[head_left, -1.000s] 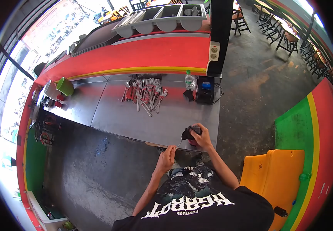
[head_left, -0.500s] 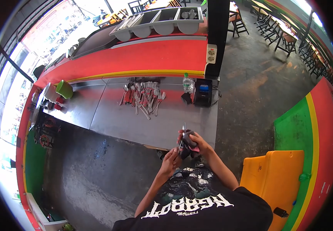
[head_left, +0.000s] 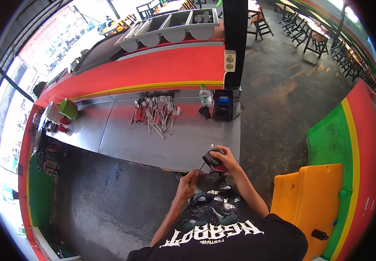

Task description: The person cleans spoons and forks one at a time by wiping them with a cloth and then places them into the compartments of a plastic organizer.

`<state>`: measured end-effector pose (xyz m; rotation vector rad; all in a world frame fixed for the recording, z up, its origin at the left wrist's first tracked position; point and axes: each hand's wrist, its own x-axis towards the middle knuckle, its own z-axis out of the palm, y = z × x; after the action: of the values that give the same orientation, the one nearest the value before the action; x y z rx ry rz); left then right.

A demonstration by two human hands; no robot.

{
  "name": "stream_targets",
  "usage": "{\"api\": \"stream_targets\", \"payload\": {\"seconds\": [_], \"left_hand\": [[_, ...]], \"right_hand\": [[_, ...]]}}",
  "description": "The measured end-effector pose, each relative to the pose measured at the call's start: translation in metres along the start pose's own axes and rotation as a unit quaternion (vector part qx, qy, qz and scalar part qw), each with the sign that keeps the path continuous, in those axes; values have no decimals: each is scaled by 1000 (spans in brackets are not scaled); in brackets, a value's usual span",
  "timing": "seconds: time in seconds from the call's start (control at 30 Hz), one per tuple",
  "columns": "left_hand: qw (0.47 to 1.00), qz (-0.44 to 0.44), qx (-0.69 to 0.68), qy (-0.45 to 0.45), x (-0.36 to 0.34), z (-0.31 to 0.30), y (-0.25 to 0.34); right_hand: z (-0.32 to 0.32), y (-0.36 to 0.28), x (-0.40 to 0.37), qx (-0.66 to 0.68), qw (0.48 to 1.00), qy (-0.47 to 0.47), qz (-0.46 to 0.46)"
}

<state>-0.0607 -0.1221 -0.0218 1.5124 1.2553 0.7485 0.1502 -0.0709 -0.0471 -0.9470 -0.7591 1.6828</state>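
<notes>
My left hand (head_left: pixel 188 186) pinches the thin handle of a metal piece of cutlery (head_left: pixel 202 166), near my body at the counter's front edge. Around its upper part, my right hand (head_left: pixel 225 160) is closed on a dark grey cloth (head_left: pixel 212 159) with a reddish-pink part. A shiny tip pokes out above the cloth, too small to tell whether spoon, fork or knife. Farther off on the steel counter (head_left: pixel 127 141) lies a loose pile of spoons and forks (head_left: pixel 156 112), some with red showing among them.
A plastic bottle (head_left: pixel 204 95) and a black device with a blue top (head_left: pixel 223 105) stand at the counter's right. A green container (head_left: pixel 68 108) is at the left. Above the red ledge sits a grey cutlery tray (head_left: pixel 170 32). Yellow chairs (head_left: pixel 307 200) stand to my right.
The cloth in my right hand now covers more of the cutlery's upper part, with less metal sticking out above. My left hand keeps its pinch on the handle. The view has shifted slightly.
</notes>
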Motion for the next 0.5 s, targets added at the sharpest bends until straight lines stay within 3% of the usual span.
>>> {"api": "stream_targets", "payload": {"seconds": [0.1, 0.2, 0.23, 0.3, 0.4, 0.5], "left_hand": [[998, 3, 41, -50, -3, -13, -12], [997, 53, -15, -59, -6, -8, -27], [996, 30, -42, -71, -8, -6, -23], [991, -15, -96, -96, -11, -1, -13], [983, -10, -164, -87, -7, 10, -21], [981, -10, -189, -44, -4, 17, -21]], "right_hand": [[-10, 1, 10, -46, 996, 65, -36], [-16, 2, 17, -81, 983, 152, -61], [-16, 2, 19, -93, 977, 182, -68], [-16, 4, 22, -39, 968, 237, -71], [-21, 8, 28, -20, 947, 301, -113], [-23, 1, 22, 51, 948, 286, -131]]}}
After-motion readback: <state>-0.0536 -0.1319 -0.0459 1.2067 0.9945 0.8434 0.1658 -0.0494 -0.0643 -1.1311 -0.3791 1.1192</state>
